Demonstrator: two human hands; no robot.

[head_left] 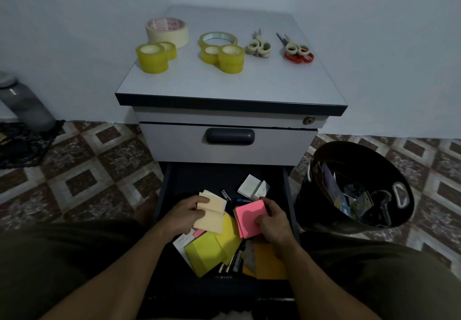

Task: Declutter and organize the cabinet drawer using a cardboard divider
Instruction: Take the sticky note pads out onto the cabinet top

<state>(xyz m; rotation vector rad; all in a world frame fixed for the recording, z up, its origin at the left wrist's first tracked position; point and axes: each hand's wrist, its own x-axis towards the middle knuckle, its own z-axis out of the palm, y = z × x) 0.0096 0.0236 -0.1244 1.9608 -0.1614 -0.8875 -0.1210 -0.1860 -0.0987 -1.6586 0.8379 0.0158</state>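
Two hands are inside the open drawer [287, 195], at 6 o'clock of the cabinet [224, 83]. The left hand [185, 213] grasps a cream note pad [210, 213], and the right hand [273, 220] grasps a pink note pad [249, 217] at its 3 o'clock.

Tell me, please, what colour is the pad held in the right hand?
Bright pink pad, gripped by the right hand; head view shows it best.

I can't tell what lies under the yellow pads [207, 252] in the drawer [204, 177]; the grey bottle [25, 102] is cut off left.
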